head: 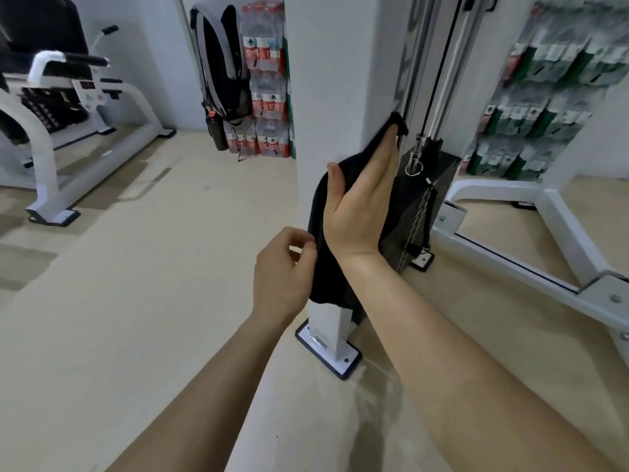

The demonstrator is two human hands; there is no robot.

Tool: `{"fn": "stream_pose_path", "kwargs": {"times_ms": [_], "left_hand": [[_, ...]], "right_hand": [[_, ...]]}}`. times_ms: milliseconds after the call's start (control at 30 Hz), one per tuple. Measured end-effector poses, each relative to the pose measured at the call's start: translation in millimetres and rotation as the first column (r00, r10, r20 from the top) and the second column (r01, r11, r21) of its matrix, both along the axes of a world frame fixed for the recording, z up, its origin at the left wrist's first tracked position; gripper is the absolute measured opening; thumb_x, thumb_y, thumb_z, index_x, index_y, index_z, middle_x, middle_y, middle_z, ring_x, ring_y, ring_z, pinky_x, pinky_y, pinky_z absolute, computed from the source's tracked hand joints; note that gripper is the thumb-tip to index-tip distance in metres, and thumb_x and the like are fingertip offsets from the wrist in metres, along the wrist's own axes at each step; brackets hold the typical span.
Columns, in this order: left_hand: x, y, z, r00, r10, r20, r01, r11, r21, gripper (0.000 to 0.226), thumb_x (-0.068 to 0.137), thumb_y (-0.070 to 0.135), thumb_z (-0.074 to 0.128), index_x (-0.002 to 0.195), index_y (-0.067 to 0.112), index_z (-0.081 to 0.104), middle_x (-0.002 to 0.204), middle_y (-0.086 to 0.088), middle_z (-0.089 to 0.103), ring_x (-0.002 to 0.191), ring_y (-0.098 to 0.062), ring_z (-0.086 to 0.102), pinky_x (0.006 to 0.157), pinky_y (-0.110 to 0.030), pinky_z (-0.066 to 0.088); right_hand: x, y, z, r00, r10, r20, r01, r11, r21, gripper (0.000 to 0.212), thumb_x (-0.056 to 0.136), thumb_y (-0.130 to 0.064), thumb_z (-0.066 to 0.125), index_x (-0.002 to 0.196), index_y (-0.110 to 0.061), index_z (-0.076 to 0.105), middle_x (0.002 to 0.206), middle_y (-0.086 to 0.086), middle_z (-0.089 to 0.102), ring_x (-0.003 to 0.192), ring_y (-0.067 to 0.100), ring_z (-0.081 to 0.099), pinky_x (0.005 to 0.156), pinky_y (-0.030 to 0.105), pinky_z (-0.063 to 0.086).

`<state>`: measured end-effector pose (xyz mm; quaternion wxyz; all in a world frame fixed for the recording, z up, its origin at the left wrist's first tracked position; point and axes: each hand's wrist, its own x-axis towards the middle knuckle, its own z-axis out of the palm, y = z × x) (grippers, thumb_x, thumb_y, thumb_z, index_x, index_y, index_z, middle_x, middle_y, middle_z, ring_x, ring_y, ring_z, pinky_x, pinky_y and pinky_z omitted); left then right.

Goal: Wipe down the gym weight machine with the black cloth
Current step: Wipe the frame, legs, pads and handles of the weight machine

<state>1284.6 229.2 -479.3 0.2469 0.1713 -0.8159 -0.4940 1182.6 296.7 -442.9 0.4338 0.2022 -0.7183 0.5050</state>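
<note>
The white upright post (335,73) of the weight machine rises in the middle of the view, bolted to the floor by a base plate (328,356). A black cloth (332,267) hangs down the post's right edge. My right hand (360,206) lies flat on the cloth with fingers together, pressing it against the post. My left hand (282,274) pinches the cloth's left edge between thumb and fingertips, lower down. Behind the post stands the black weight stack (432,185) with its cable and selector pin.
The machine's white base frame (558,229) runs along the floor to the right, beside a mirror. Shrink-wrapped water bottle packs (267,83) and a hanging black backpack (219,63) stand behind the post. Another white exercise machine (68,107) sits at far left on the beige floor.
</note>
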Motion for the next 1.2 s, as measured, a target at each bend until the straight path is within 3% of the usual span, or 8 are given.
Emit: {"fn": "stream_pose_path", "kwargs": {"times_ms": [233, 467, 667, 800, 900, 1033, 1100, 1200], "left_hand": [[2, -3, -60, 0.989, -0.08, 0.122, 0.075, 0.996, 0.051, 0.017, 0.087, 0.025, 0.048, 0.084, 0.029, 0.064, 0.083, 0.011, 0.07, 0.071, -0.013, 0.069, 0.073, -0.046, 0.058], [8, -13, -111, 0.976, -0.071, 0.205, 0.053, 0.994, 0.093, 0.018, 0.093, 0.016, 0.052, 0.084, 0.026, 0.064, 0.075, 0.012, 0.07, 0.07, -0.011, 0.068, 0.064, -0.029, 0.053], [3, -21, -159, 0.943, -0.103, 0.317, 0.07, 0.991, 0.114, 0.019, 0.091, 0.016, 0.051, 0.083, 0.025, 0.065, 0.074, 0.013, 0.07, 0.069, -0.011, 0.069, 0.068, -0.033, 0.055], [-7, -20, -195, 0.771, -0.312, 0.555, 0.272, 0.95, 0.156, 0.022, 0.089, 0.017, 0.046, 0.086, 0.023, 0.066, 0.077, 0.001, 0.074, 0.077, -0.017, 0.071, 0.072, -0.037, 0.055], [-12, -18, -220, 0.628, -0.403, 0.666, 0.45, 0.886, 0.112, 0.027, 0.09, 0.013, 0.039, 0.088, 0.026, 0.063, 0.083, -0.001, 0.072, 0.087, -0.022, 0.066, 0.08, -0.036, 0.053], [-10, -25, -245, 0.559, -0.417, 0.717, 0.512, 0.853, 0.097, 0.041, 0.089, 0.011, 0.034, 0.115, 0.019, 0.065, 0.111, -0.005, 0.071, 0.101, -0.028, 0.064, 0.093, -0.041, 0.051], [-5, -34, -263, 0.561, -0.384, 0.733, 0.473, 0.876, 0.097, 0.04, 0.095, 0.006, 0.036, 0.119, 0.022, 0.065, 0.121, -0.002, 0.068, 0.106, -0.026, 0.063, 0.097, -0.039, 0.049], [2, -47, -291, 0.57, -0.341, 0.747, 0.426, 0.901, 0.086, 0.03, 0.098, 0.013, 0.042, 0.109, 0.028, 0.065, 0.121, 0.001, 0.067, 0.106, -0.024, 0.064, 0.091, -0.033, 0.05]], "right_hand": [[1, 1, -95, 0.996, 0.006, 0.084, -0.009, 0.999, 0.032, 0.074, 0.103, -0.04, 0.042, 0.142, 0.021, 0.025, 0.147, 0.039, 0.034, 0.14, 0.041, 0.031, 0.122, 0.026, 0.017], [9, -4, -196, 0.982, -0.012, 0.19, 0.007, 1.0, 0.026, 0.066, 0.103, -0.041, 0.042, 0.142, 0.006, 0.018, 0.142, 0.042, 0.035, 0.137, 0.041, 0.029, 0.123, 0.027, 0.017], [12, -6, -261, 0.971, -0.04, 0.234, 0.04, 0.999, 0.002, 0.064, 0.102, -0.039, 0.044, 0.141, 0.004, 0.018, 0.139, 0.043, 0.036, 0.135, 0.04, 0.03, 0.123, 0.028, 0.019], [18, -6, -306, 0.946, -0.044, 0.321, 0.044, 0.999, 0.007, 0.068, 0.094, -0.024, 0.056, 0.141, 0.005, 0.017, 0.14, 0.044, 0.035, 0.135, 0.039, 0.026, 0.122, 0.019, 0.012], [23, -5, -342, 0.908, -0.016, 0.419, 0.02, 1.0, -0.005, 0.072, 0.088, -0.021, 0.055, 0.143, 0.002, 0.014, 0.141, 0.043, 0.033, 0.135, 0.036, 0.024, 0.12, 0.014, 0.009], [27, -3, -386, 0.826, -0.008, 0.563, 0.019, 1.0, -0.013, 0.082, 0.085, -0.01, 0.067, 0.147, 0.013, 0.018, 0.145, 0.04, 0.031, 0.136, 0.04, 0.027, 0.116, 0.007, 0.009], [31, -2, -403, 0.773, -0.011, 0.634, 0.023, 1.0, -0.011, 0.083, 0.085, -0.005, 0.07, 0.147, 0.018, 0.019, 0.148, 0.037, 0.03, 0.138, 0.042, 0.029, 0.117, 0.014, 0.014], [40, -3, -429, 0.708, -0.026, 0.706, 0.029, 1.0, 0.007, 0.081, 0.09, -0.015, 0.067, 0.148, 0.016, 0.019, 0.149, 0.034, 0.032, 0.141, 0.044, 0.032, 0.118, 0.04, 0.028]]}}
